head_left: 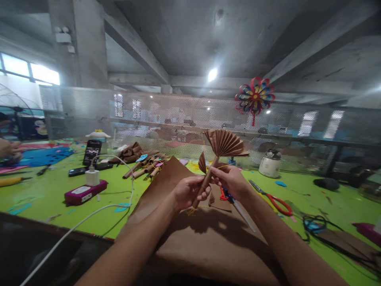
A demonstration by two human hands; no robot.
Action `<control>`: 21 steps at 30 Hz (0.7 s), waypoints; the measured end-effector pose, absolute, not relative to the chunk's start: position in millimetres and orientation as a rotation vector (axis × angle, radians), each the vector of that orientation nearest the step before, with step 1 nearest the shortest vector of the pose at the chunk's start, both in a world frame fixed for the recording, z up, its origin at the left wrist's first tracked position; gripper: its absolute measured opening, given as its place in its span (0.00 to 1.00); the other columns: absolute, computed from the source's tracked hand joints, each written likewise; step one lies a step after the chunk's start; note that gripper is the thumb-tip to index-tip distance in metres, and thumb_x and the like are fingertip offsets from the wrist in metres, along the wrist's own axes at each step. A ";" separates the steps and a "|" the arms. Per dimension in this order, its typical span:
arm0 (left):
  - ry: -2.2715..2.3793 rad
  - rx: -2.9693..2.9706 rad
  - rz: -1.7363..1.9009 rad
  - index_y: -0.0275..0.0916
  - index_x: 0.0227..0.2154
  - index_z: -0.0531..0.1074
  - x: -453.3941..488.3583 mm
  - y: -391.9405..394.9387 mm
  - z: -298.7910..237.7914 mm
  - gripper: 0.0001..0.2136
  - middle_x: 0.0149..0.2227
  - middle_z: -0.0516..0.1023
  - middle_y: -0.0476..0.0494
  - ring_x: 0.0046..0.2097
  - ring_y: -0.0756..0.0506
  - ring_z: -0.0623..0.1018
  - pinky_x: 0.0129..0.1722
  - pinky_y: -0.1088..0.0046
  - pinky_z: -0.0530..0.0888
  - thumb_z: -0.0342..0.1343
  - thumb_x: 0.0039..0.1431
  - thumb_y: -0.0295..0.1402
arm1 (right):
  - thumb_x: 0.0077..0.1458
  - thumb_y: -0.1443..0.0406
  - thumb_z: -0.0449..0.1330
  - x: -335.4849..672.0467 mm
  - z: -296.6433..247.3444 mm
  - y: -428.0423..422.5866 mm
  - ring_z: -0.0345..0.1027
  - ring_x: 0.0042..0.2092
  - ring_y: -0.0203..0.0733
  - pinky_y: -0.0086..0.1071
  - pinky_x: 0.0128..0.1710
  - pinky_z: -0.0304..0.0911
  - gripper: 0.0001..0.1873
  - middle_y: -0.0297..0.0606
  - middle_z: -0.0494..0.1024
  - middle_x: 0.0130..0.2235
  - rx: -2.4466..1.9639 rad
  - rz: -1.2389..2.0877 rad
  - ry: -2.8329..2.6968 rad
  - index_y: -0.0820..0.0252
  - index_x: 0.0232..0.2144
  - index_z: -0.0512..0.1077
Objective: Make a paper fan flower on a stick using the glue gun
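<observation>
I hold a brown pleated paper fan (pixel 224 143) on a rolled paper stick up in front of me. My left hand (pixel 187 192) is closed round the lower part of the stick. My right hand (pixel 230 179) pinches the stick just below the fan, with a thin yellow string running across it. A small folded brown leaf (pixel 202 163) sticks out beside the stick. Under my hands lies a large brown paper sheet (pixel 202 242) on the green table (pixel 53 190).
Red-handled scissors (pixel 275 200) lie to the right. A pile of rolled brown sticks (pixel 147 165), a phone (pixel 92 151), a magenta power bank (pixel 86 191) with white cable sit left. A white pot (pixel 270 163) stands by the mesh fence. Another person's hand (pixel 8 149) shows far left.
</observation>
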State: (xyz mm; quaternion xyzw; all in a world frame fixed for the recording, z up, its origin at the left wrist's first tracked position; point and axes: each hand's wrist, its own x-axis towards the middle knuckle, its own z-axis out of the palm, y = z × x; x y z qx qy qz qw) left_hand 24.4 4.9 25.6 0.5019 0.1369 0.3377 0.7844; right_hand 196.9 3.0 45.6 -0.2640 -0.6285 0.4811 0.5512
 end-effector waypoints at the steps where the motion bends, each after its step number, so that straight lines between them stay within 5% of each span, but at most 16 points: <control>1: 0.293 1.088 0.726 0.28 0.40 0.72 24.4 5.3 25.3 0.15 0.25 0.70 0.41 0.23 0.53 0.67 0.20 0.81 0.60 0.47 0.58 0.34 | 0.44 0.57 0.66 197.1 45.2 3.6 0.57 0.23 0.30 0.27 0.21 0.50 0.15 0.31 0.67 0.20 -0.625 1.136 -1.483 0.65 0.27 0.74; 14: 0.525 1.306 1.077 0.33 0.33 0.72 33.6 7.7 23.1 0.10 0.32 0.75 0.41 0.33 0.47 0.75 0.36 0.70 0.71 0.54 0.51 0.35 | 0.38 0.56 0.68 200.7 48.8 3.6 0.56 0.21 0.30 0.27 0.20 0.51 0.17 0.31 0.67 0.20 -0.725 1.088 -1.448 0.66 0.24 0.73; 21: 0.797 1.705 1.424 0.34 0.30 0.74 37.9 9.5 17.9 0.12 0.29 0.75 0.44 0.31 0.47 0.73 0.34 0.72 0.70 0.50 0.55 0.37 | 0.37 0.56 0.69 204.2 44.8 10.1 0.56 0.20 0.28 0.26 0.19 0.50 0.18 0.31 0.67 0.20 -0.751 1.095 -1.423 0.65 0.22 0.72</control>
